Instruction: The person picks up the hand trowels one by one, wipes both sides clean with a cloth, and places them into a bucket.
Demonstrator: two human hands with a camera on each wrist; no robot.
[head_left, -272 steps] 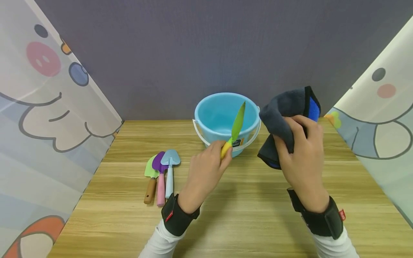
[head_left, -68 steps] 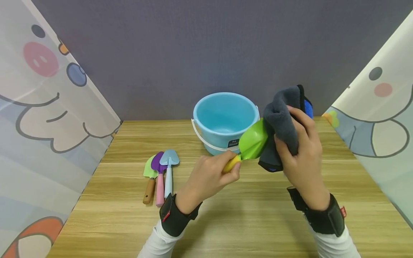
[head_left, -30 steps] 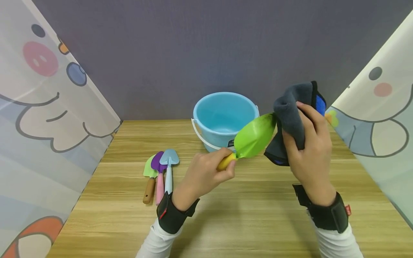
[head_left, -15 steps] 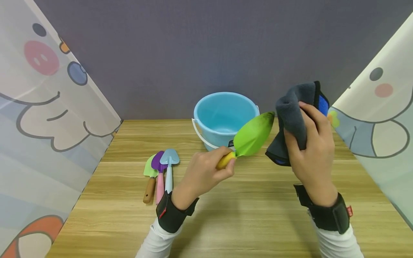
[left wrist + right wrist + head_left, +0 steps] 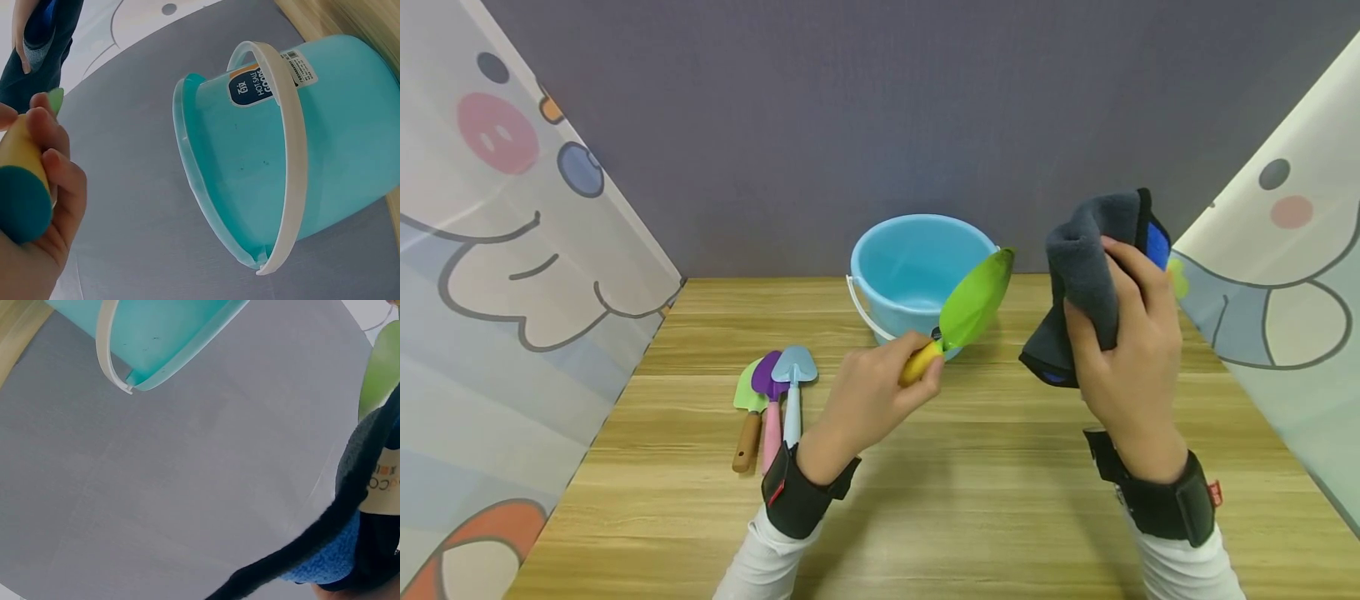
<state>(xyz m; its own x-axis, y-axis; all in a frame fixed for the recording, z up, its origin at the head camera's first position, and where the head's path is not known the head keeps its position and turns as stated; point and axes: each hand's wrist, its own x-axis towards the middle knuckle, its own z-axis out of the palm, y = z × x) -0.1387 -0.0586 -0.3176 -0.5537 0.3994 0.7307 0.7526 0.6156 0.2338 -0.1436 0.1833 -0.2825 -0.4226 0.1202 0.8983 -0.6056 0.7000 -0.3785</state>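
Observation:
My left hand (image 5: 872, 392) grips the yellow handle of a garden trowel (image 5: 976, 300) with a green blade, held up over the table in front of the bucket. The blade's tip looks dark and points up to the right. In the left wrist view the handle's end (image 5: 25, 203) is teal. My right hand (image 5: 1127, 350) holds a folded grey cloth (image 5: 1086, 267) with black edging and a blue underside, apart from the trowel. A light blue bucket (image 5: 883, 267) with a white handle stands behind the trowel. Dark specks mark its inner wall in the left wrist view.
Three small hand tools lie side by side at left on the wooden table (image 5: 1000, 508): a green one with a brown handle (image 5: 747, 442), a purple one with a pink handle (image 5: 772, 433), and a light blue one (image 5: 794, 367). A grey wall (image 5: 775, 150) rises behind.
The trowel has come away from the cloth, moving left and turning its blade more edge-on. The right hand with the cloth has drawn slightly right. The bucket and the three tools stay put.

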